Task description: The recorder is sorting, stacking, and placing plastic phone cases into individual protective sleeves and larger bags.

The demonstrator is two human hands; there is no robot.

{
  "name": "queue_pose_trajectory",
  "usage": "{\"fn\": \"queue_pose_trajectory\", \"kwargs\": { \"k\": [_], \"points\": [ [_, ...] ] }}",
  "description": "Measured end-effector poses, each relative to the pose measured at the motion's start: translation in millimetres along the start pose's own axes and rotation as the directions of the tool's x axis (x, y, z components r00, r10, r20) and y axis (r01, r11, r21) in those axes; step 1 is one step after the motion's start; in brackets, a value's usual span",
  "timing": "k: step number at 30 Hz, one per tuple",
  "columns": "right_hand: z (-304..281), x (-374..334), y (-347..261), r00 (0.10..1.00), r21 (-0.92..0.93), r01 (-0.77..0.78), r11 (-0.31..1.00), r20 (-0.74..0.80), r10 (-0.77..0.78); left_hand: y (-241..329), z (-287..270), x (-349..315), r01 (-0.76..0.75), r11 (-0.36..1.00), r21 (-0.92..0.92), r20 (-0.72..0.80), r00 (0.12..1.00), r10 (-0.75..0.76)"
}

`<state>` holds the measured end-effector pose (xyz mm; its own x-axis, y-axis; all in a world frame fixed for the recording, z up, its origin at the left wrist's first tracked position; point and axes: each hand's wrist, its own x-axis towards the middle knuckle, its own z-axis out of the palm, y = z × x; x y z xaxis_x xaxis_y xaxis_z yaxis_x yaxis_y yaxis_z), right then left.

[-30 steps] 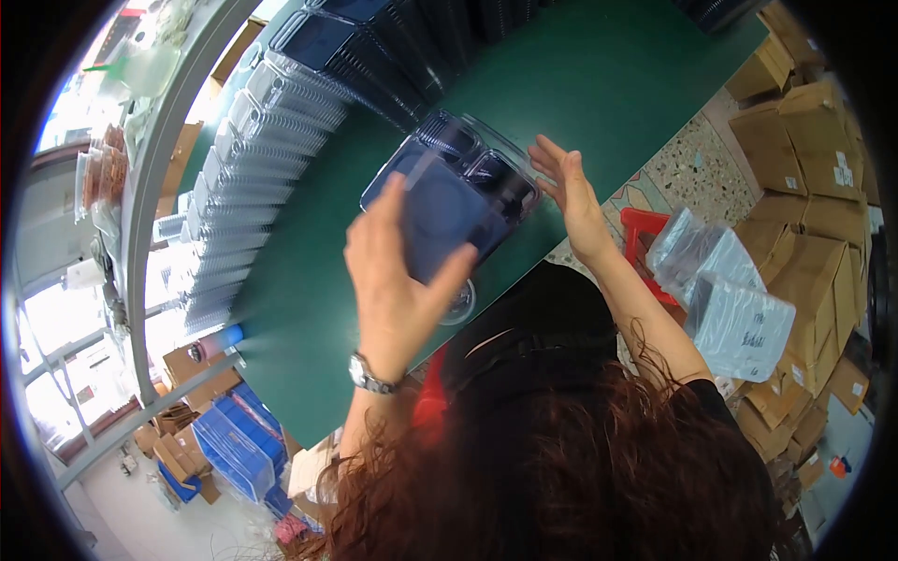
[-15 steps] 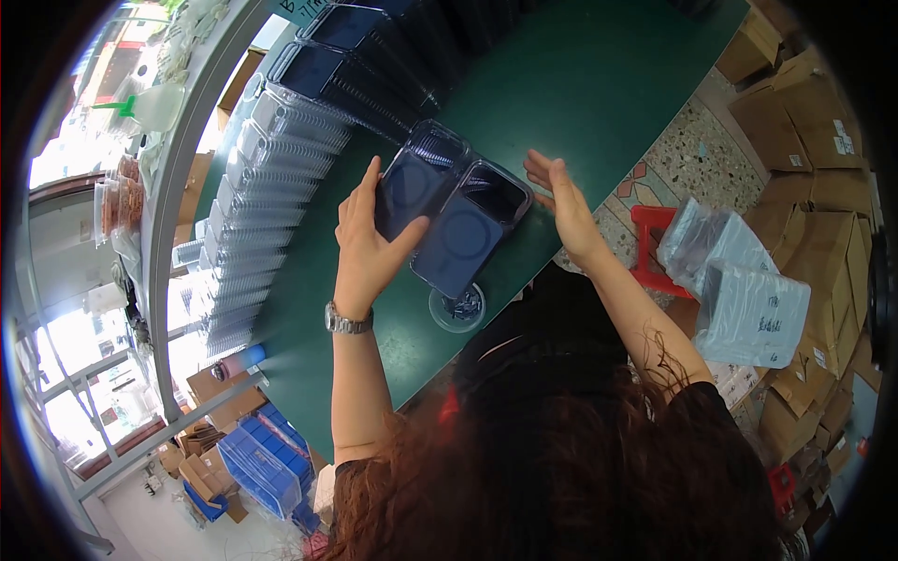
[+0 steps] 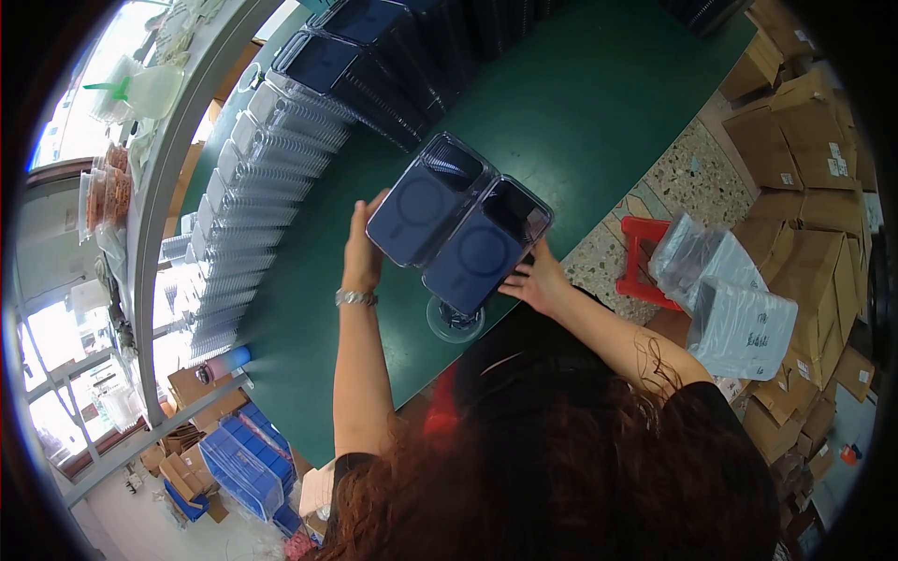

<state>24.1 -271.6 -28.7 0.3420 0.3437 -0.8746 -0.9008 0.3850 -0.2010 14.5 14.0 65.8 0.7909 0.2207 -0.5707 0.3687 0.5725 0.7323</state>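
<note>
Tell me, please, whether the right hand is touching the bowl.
Apart: the head view shows a gap between the right hand and the bowl.

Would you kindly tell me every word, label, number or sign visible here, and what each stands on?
Clear-wrapped package: dark writing on its pale face, which I will not copy out.
Cardboard boxes: small white labels, too small to read.
Dark blue phone cases: no text that I can make out.

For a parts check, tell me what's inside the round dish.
Small dark pieces show inside the round dish, too tiny to identify. The blue case covers the dish's far side, hiding whatever lies there.
</note>
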Motion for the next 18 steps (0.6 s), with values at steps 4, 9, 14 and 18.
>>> {"fn": "queue_pose_trajectory", "kwargs": {
  "k": [4,9,14,18],
  "points": [
    [-8.6,100.4,58.1,0.964,0.193,0.0,0.981,0.262,-0.051,-66.3,-62.6,49.0,-0.339,0.636,0.693,0.226,0.94,0.256],
    [3.9,113.7,67.0,0.848,0.321,0.234,0.918,0.394,-0.354,-88.7,-64.1,71.8,-0.311,0.619,0.721,0.201,0.949,0.243],
    [10.5,119.7,44.8,0.857,0.268,0.243,0.932,0.391,-0.336,-92.9,-56.1,77.3,-0.3,0.572,0.764,0.203,0.952,0.228],
    [16.3,114.8,5.1,0.837,0.217,0.308,0.926,0.401,-0.372,-84.2,-27.3,98.0,-0.353,0.53,0.771,0.251,0.933,0.258]
  ]
}}
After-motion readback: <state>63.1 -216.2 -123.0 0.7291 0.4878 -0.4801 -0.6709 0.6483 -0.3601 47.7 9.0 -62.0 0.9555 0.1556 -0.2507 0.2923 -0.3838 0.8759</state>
